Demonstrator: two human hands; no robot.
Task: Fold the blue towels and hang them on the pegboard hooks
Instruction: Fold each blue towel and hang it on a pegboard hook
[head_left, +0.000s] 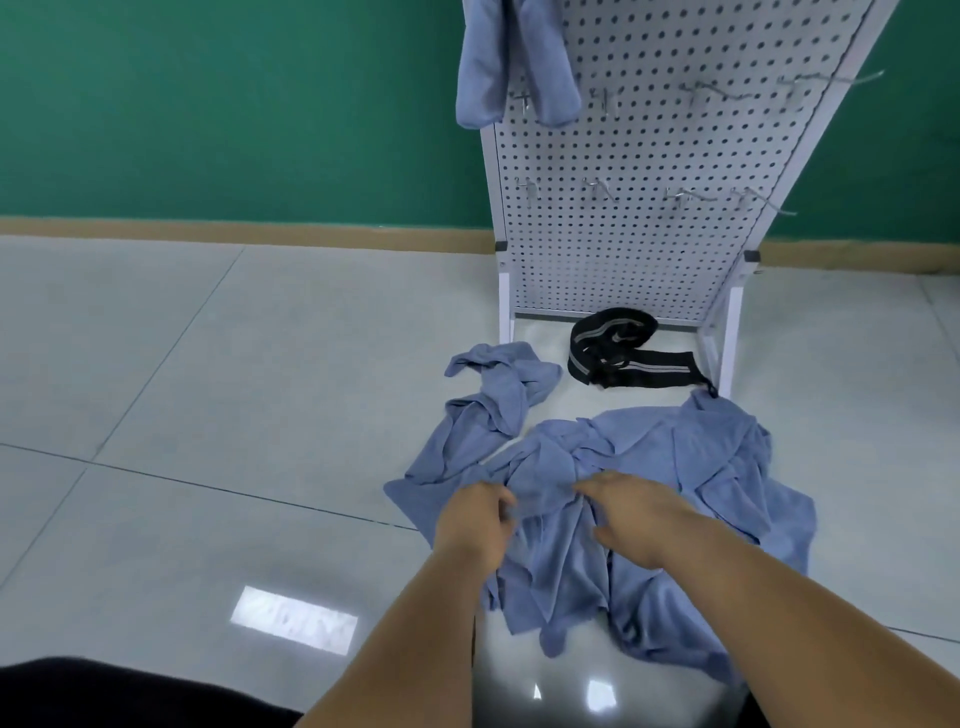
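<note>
The left hand (475, 519) pinches a fold of the blue towel pile (691, 467) on the floor (208, 364), fingers curled. The right hand (644, 519) rests beside it on the same cloth, fingers spread. Beyond the left hand lies a crumpled towel (493, 395). Farther ahead stands the pegboard (649, 249), with a hung towel (498, 67) high up.
</note>
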